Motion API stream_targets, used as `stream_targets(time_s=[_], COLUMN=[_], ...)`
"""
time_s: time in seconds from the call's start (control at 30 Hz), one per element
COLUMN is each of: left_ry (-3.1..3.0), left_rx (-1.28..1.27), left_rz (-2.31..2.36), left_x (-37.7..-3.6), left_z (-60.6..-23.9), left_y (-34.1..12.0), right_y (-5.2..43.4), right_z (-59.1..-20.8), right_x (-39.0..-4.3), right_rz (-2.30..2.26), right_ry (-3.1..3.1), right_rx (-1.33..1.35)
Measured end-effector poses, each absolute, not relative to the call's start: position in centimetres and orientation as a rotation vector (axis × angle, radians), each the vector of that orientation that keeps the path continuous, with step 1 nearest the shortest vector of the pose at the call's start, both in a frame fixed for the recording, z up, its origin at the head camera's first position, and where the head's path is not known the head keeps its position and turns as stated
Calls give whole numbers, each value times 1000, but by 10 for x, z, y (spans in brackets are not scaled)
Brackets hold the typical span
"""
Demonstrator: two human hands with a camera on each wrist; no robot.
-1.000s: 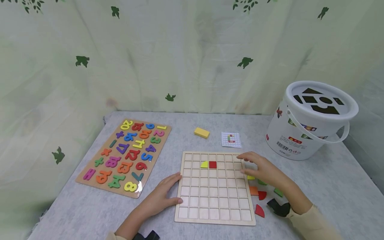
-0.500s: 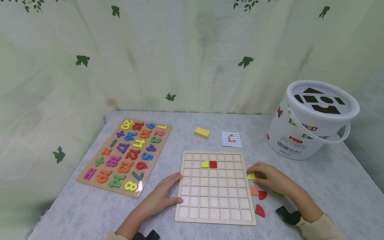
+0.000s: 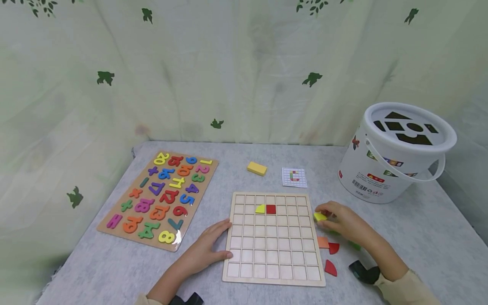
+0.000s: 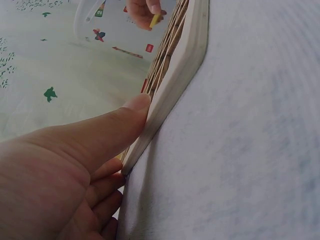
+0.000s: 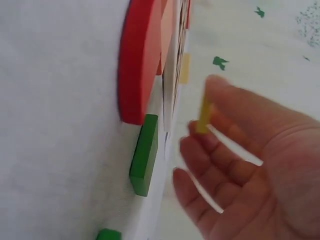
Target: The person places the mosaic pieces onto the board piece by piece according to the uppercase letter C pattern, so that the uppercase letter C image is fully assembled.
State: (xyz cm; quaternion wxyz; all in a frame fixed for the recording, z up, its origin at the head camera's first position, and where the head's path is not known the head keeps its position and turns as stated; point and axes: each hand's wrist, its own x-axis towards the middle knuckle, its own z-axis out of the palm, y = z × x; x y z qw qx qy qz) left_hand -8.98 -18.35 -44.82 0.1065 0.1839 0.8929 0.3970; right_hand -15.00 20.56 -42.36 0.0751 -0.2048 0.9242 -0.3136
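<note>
My right hand (image 3: 342, 221) pinches a small yellow tile (image 3: 320, 216) between thumb and fingers, just right of the wooden grid board (image 3: 271, 281). In the right wrist view the tile (image 5: 204, 116) is seen edge-on, lifted off the table. My left hand (image 3: 206, 249) rests against the board's left edge, thumb and fingers spread along it; the left wrist view has the thumb (image 4: 117, 125) on the rim. A yellow quarter-round tile (image 3: 260, 209) and a red square tile (image 3: 270, 209) lie side by side in the board's second row.
Beside the board lie an orange tile (image 3: 323, 242), red quarter-rounds (image 3: 330, 267) and green pieces (image 5: 144, 156), partly hidden by my right hand. Behind are a yellow block (image 3: 257, 168) and a pattern card (image 3: 294, 177). A number puzzle (image 3: 160, 199) is left, a white bucket (image 3: 385, 169) right.
My right hand has moved from the board's upper right corner to the loose pieces, taken hold of the yellow tile and raised it slightly. The left hand stays in place.
</note>
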Motion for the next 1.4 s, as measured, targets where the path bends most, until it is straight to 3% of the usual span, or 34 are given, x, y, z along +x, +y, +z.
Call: stream_targets(time_s=[0.57, 1.03, 1.4], left_ry=[2640, 2644, 2644], left_rx=[558, 553, 552], left_rz=[1168, 1160, 1164], left_x=[-91, -92, -91], left_z=[-450, -450, -449], left_y=[-183, -182, -183], right_y=[135, 113, 116], right_z=[-394, -427, -434], right_x=[-172, -187, -187], right_rz=[-1134, -1059, -1057], right_ry=[2889, 2756, 2696], right_rx=[-832, -651, -739])
